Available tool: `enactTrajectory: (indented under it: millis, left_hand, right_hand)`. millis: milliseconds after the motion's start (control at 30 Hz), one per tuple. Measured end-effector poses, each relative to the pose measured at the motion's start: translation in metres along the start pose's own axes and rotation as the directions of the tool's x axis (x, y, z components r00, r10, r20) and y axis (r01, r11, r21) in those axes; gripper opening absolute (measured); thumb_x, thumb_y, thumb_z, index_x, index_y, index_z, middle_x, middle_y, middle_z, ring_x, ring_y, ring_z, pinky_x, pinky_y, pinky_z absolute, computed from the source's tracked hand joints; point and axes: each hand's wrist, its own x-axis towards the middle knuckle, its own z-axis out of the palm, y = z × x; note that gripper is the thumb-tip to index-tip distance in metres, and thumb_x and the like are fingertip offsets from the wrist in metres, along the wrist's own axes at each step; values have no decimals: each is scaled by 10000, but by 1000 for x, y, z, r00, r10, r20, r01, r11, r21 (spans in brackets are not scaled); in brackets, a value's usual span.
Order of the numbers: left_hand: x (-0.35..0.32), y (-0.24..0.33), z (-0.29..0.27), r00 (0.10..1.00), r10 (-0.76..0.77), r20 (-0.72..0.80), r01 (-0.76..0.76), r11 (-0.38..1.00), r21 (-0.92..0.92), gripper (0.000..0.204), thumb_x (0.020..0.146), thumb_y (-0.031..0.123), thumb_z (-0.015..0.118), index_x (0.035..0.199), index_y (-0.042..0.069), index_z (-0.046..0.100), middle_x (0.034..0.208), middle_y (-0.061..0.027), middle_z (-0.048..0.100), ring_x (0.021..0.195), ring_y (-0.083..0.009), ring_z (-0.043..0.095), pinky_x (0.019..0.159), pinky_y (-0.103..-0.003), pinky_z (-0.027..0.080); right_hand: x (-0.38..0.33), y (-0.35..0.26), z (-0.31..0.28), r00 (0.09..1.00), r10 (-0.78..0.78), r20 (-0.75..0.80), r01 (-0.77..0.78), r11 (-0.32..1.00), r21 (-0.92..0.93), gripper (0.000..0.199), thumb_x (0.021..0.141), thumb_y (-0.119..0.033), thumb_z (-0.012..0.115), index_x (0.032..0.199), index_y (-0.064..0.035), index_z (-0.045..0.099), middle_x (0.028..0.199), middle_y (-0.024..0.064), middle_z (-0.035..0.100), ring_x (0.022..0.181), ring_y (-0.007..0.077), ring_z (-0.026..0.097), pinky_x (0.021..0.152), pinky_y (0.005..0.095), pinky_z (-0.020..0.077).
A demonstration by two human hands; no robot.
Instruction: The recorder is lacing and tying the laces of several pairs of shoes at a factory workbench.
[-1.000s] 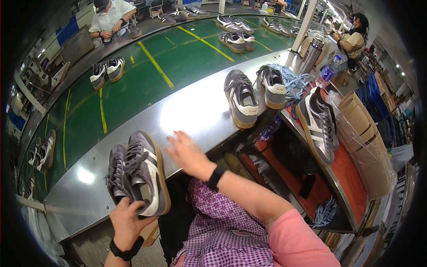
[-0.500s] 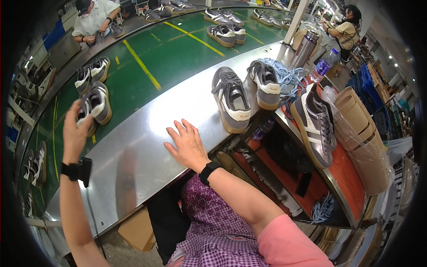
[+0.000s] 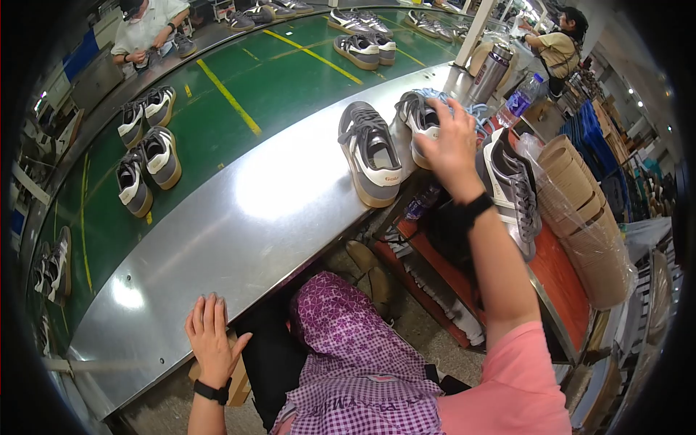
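While the left hand [image 3: 211,339] lay flat and empty, fingers spread, on the near edge of the curved polished steel bench [image 3: 239,217], the right hand [image 3: 451,141] reached forward, fingers curled over a grey-and-white lace-up sneaker [image 3: 419,123]; whether it had gripped could not be told; a matching grey sneaker with white stripes [image 3: 370,152] stood just left of that hand; a third grey sneaker [image 3: 512,190] lay right of its wrist; a stack of brown paper cups in clear wrap [image 3: 587,217] sat further right.
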Motion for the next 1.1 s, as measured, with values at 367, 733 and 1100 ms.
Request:
enactTrajectory:
  millis: [367, 733, 1100]
  left_hand:
    - [5, 8, -5, 990, -102, -96, 72, 958, -277, 735, 757, 245, 752, 1376, 28, 422, 1388, -167, 445, 1332, -349, 371, 1067, -467, 309]
    - [35, 91, -62, 908, -405, -109, 124, 508, -852, 1063, 691, 83, 745, 1486, -4, 43, 1461, -267, 247, 1325, -426, 346, 1069, -436, 354]
    - [-73, 95, -40, 929, -370, 28, 262, 600, -756, 853, 705, -53, 650, 1421, -26, 188, 1479, -290, 243, 1356, -457, 308, 1098, -456, 318]
  right_hand:
    - [-62, 9, -32, 994, 98, -45, -76, 936, 344, 359, 671, -94, 799, 930, -16, 563, 1250, 291, 525, 951, 422, 626, 755, 426, 521]
    - [-217, -172, -95, 825, -465, 319, 13, 581, 814, 342, 648, -28, 768, 931, -30, 577, 1379, 360, 374, 1185, 467, 516, 929, 423, 491]
    - [-251, -207, -89, 452, -530, 717, -305, 664, 683, 961, 757, -44, 643, 1470, 69, 8, 1452, 403, 186, 1279, 528, 364, 1023, 465, 404]
